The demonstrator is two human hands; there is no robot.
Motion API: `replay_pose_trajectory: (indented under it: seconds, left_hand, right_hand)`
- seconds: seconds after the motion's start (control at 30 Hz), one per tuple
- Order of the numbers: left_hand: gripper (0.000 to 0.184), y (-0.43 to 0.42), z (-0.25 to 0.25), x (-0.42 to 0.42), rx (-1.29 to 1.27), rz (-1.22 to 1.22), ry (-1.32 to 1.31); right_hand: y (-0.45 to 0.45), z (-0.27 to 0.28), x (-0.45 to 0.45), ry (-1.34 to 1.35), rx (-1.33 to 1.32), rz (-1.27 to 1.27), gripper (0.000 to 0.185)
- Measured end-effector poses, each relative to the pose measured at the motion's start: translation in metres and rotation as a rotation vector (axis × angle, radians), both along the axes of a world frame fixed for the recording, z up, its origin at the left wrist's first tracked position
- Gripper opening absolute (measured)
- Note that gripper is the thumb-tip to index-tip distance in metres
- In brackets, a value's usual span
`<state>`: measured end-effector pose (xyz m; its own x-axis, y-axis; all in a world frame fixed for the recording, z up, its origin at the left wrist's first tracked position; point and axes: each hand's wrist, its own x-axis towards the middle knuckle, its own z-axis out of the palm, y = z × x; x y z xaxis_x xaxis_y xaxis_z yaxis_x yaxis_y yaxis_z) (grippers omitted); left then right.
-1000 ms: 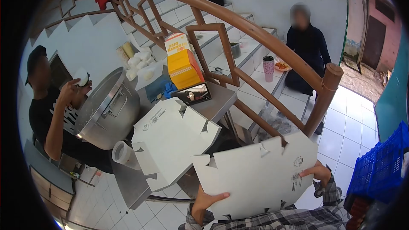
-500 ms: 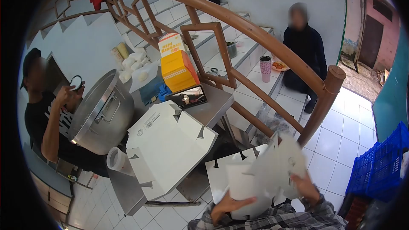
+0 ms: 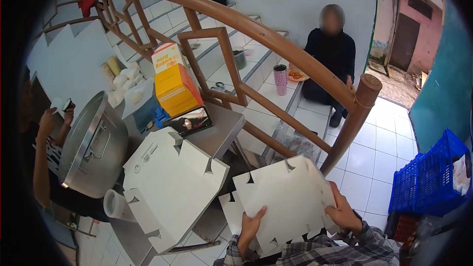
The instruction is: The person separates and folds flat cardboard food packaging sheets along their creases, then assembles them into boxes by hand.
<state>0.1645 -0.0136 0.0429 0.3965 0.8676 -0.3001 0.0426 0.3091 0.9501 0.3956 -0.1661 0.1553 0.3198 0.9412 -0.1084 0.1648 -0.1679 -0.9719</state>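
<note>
Between my two hands is a white cardboard box blank (image 3: 286, 199), spread out over my lap with slots along its edges. My left hand (image 3: 251, 230) grips its lower left side, thumb on top. On the right edge, my right hand (image 3: 343, 213) holds the same blank with its fingers wrapped behind. Part of another white sheet shows under it at the left. To the left, more flat white box blanks (image 3: 172, 187) lie on the metal table (image 3: 224, 135), printed with a small logo.
A large metal pot (image 3: 106, 143), a white plastic tub (image 3: 116, 204), a phone (image 3: 189, 120) and a yellow-orange box (image 3: 175, 86) are on the table. A brown railing (image 3: 276, 39) runs behind. Blue crates (image 3: 426, 177) stand right. One person sits by the steps; another stands left.
The box blank, bent and blurred before, is now spread flatter between my hands. My left hand has shifted left. The whole view has swung right, moving the surroundings leftward.
</note>
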Motion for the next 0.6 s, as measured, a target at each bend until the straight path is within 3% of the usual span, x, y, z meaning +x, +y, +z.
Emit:
replay_pose_trajectory:
  seconds: [0.1, 0.23, 0.3, 0.4, 0.43, 0.5, 0.6]
  left_hand:
    - [0.037, 0.008, -0.027, -0.002, -0.071, 0.016, -0.005]
    - [0.031, 0.002, -0.037, 0.007, 0.097, 0.012, 0.080]
    - [0.032, -0.002, -0.030, 0.017, 0.123, -0.019, 0.077]
    - [0.040, -0.011, -0.024, 0.028, -0.018, 0.152, 0.024]
    - [0.041, -0.013, -0.023, 0.034, 0.055, 0.163, -0.016]
    - [0.042, -0.018, -0.021, 0.044, 0.190, 0.191, -0.091]
    - [0.042, -0.020, -0.009, 0.046, 0.168, 0.173, 0.000]
  right_hand:
    - [-0.004, 0.011, 0.010, 0.052, 0.010, 0.158, 0.074]
    - [-0.005, 0.029, 0.020, 0.239, -0.048, 0.407, 0.074]
    - [-0.004, 0.030, 0.017, 0.381, -0.098, 0.365, 0.074]
    - [0.004, 0.032, 0.015, 0.582, -0.176, 0.292, 0.075]
    - [0.008, 0.032, 0.015, 0.647, -0.203, 0.266, 0.075]
    - [0.010, 0.027, 0.013, 0.602, -0.154, 0.244, 0.073]
    - [0.006, 0.010, 0.031, 0.544, -0.214, 0.128, 0.071]
